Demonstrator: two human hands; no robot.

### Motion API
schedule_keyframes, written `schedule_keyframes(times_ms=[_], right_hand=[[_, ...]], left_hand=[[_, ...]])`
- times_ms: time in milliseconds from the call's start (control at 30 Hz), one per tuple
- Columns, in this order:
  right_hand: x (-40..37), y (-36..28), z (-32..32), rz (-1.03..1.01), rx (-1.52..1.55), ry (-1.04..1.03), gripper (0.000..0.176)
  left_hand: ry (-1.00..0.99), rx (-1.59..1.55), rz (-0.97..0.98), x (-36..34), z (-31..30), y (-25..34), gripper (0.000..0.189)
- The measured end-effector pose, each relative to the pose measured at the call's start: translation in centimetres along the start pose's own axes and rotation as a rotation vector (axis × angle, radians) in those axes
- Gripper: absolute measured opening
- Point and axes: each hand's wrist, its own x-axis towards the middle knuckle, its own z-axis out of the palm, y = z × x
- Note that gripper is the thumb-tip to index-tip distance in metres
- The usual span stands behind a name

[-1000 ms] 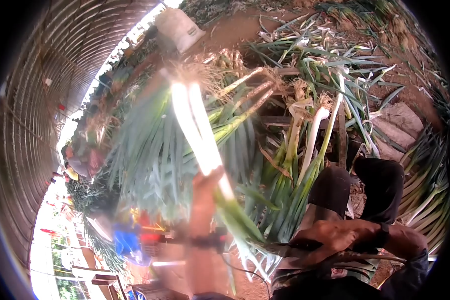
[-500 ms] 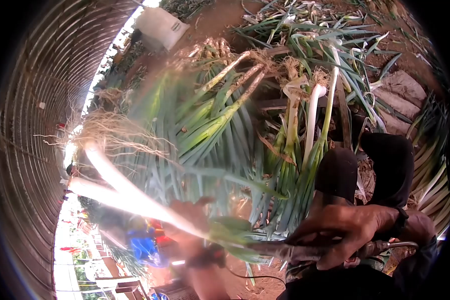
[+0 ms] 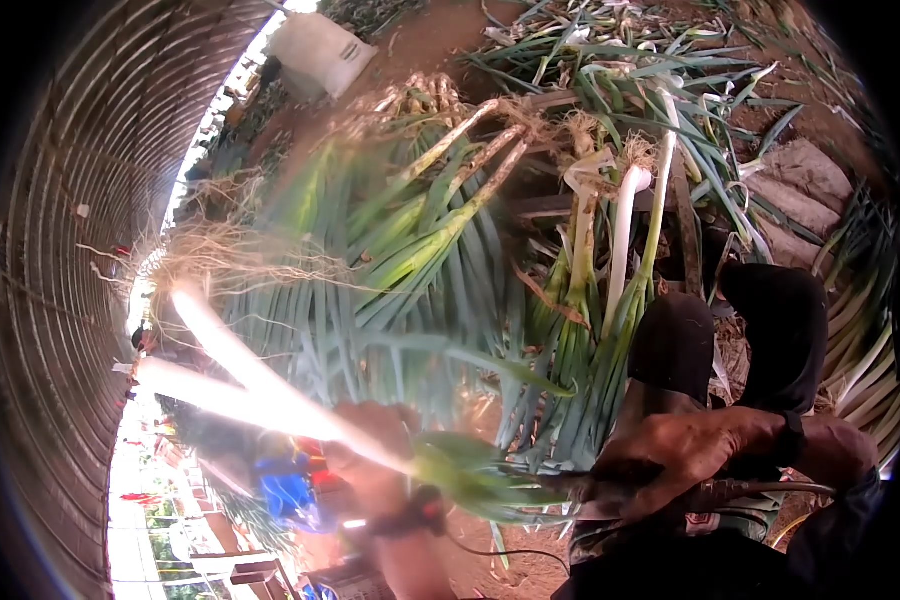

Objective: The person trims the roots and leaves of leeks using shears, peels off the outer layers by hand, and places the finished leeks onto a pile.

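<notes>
My left hand [image 3: 370,455], with a band at the wrist, grips long green onions [image 3: 260,375]. Their bright white stems point up and left, and one ends in a mass of shaggy roots [image 3: 195,262]. Green leaves [image 3: 460,470] trail from them to the right, blurred. My right hand [image 3: 680,455] is closed around a dark air blow gun [image 3: 570,487], its nozzle pointed left at those leaves. A hose [image 3: 775,487] runs off from it to the right. Part of the blow gun is hidden by my fingers.
A pile of unpeeled green onions [image 3: 435,245] lies ahead, roots away from me. More leaves and stems litter the soil at the top right. A white sack [image 3: 320,52] stands at the far left. My knees [image 3: 675,340] are bent at the right, near a further pile [image 3: 860,375].
My right hand and the blow gun have shifted slightly, and the nozzle has drawn back to the right. The left hand has barely moved; the onion roots have swayed.
</notes>
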Motion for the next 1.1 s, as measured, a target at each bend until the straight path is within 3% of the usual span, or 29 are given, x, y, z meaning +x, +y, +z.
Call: schedule_keyframes(times_ms=[100, 167, 200, 267, 300, 333, 400, 433, 567, 600, 667, 700, 733, 800, 900, 933, 1033, 1100], right_hand=[[-0.9, -1.8, -0.2, -0.166, 0.215, 0.176, 0.064], [0.3, -1.4, 0.0, -0.176, 0.141, 0.092, 0.066], [1.2, -0.2, 0.1, -0.169, 0.097, 0.059, 0.068], [2.7, 5.2, 1.7, -0.389, -0.03, 0.12, 0.07], [3.1, 5.0, 2.0, -0.496, -0.096, 0.161, 0.072], [2.1, 4.8, 2.6, -0.262, -0.284, 0.206, 0.075], [0.8, 3.0, 2.7, -0.109, -0.592, 0.285, 0.069], [0.4, 2.6, 2.6, -0.033, -0.746, 0.326, 0.066], [-0.8, 4.2, 2.4, -0.247, -1.411, 0.637, 0.067], [-1.5, 2.6, 1.6, -0.251, -1.407, 0.632, 0.063], [-2.5, -1.0, -0.2, -0.246, -1.395, 0.628, 0.057], [-2.1, -1.7, -0.7, -0.338, -1.488, 0.706, 0.054], [-1.6, -1.9, -1.4, -0.407, -1.587, 0.787, 0.051], [-1.7, -1.8, -3.1, -0.407, -1.838, 0.906, 0.047], [0.4, -0.2, -5.5, -0.288, -2.106, 0.959, 0.041], [1.0, 0.9, -6.5, -0.328, -2.066, 1.003, 0.038], [-3.2, -1.7, -6.8, -0.057, -1.911, 0.84, 0.02], [-5.1, 0.0, -8.8, -0.215, -2.003, 1.031, 0.008]], left_hand=[[-0.066, -0.057, -0.044, 0.3, 0.3, 0.1, 0.043], [-0.106, -0.076, -0.068, 1.0, 0.8, 0.0, 0.044], [-0.063, -0.081, -0.12, 0.9, 0.2, 0.0, 0.044], [-0.015, 0.005, -0.219, 1.5, 0.8, 0.1, 0.043], [0.18, 0.087, -0.203, 1.6, 1.7, -0.2, 0.041], [0.27, 0.169, -0.226, 1.9, 2.3, -0.3, 0.044], [0.328, 0.423, -0.258, 3.1, 2.3, -0.5, 0.046], [0.456, 0.453, -0.299, 3.9, 2.3, -1.2, 0.044], [0.284, 0.626, -0.556, 6.9, 5.2, -2.9, 0.044], [0.286, 0.633, -0.569, 8.0, 8.0, -2.9, 0.048], [0.125, 0.831, -0.647, 8.7, 8.0, -5.2, 0.05], [0.068, 0.652, -0.772, 8.9, 8.4, -5.8, 0.052], [-0.078, 0.787, -0.844, 10.0, 9.6, -6.1, 0.051], [-0.375, 0.684, -0.81, 8.1, 1.4, -15.2, 0.065], [-0.567, 0.885, -0.781, 9.7, 9.8, -13.2, 0.066], [-0.6, 0.92, -0.769, 10.2, 11.3, -13.2, 0.067], [-0.665, 1.015, -0.73, 11.3, 14.4, -12.2, 0.068], [-0.699, 1.062, -0.692, 12.4, 15.0, -11.3, 0.069]])
